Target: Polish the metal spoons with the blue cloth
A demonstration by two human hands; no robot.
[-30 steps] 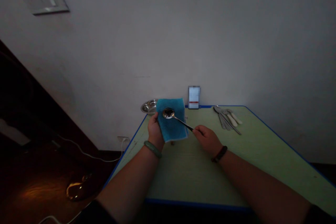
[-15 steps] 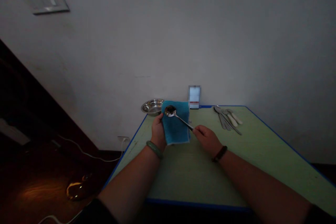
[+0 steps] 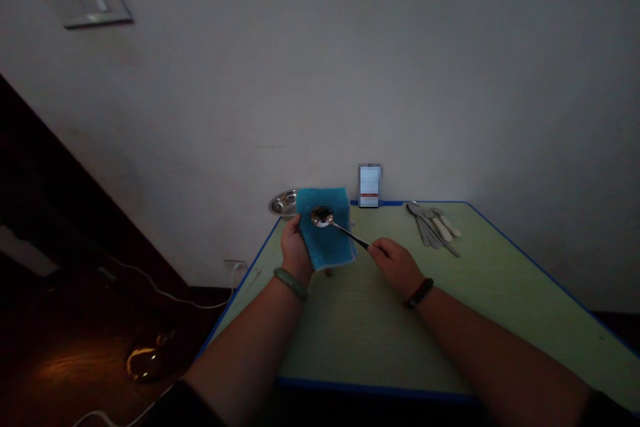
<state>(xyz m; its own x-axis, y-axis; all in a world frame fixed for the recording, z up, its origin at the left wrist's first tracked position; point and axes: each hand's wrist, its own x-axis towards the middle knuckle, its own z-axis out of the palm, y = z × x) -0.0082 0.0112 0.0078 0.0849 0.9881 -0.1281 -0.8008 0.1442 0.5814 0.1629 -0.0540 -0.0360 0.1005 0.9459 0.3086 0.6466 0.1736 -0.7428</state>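
A blue cloth (image 3: 327, 248) is spread over my left hand (image 3: 296, 250), whose thumb shows at the cloth's left edge; most of the fingers are hidden behind it. My right hand (image 3: 397, 265) pinches the handle end of a long metal spoon (image 3: 323, 216). The spoon's bowl lies in front of the cloth, near its middle, and the handle slants down to the right. Whether the bowl presses on the cloth I cannot tell. Behind the cloth's left edge, a steel bowl (image 3: 281, 204) is partly covered from view.
Several pieces of cutlery (image 3: 431, 223), some with white handles, lie at the back right of the green table (image 3: 380, 340) with blue edging. A phone (image 3: 370, 185) stands upright against the wall. A white cable (image 3: 170, 295) runs at the left toward a wall socket (image 3: 235, 264).
My left hand and the cloth have shifted a little to the left, and the cloth has tilted. The spoon's bowl has moved slightly down and left; my right hand is nearly still.
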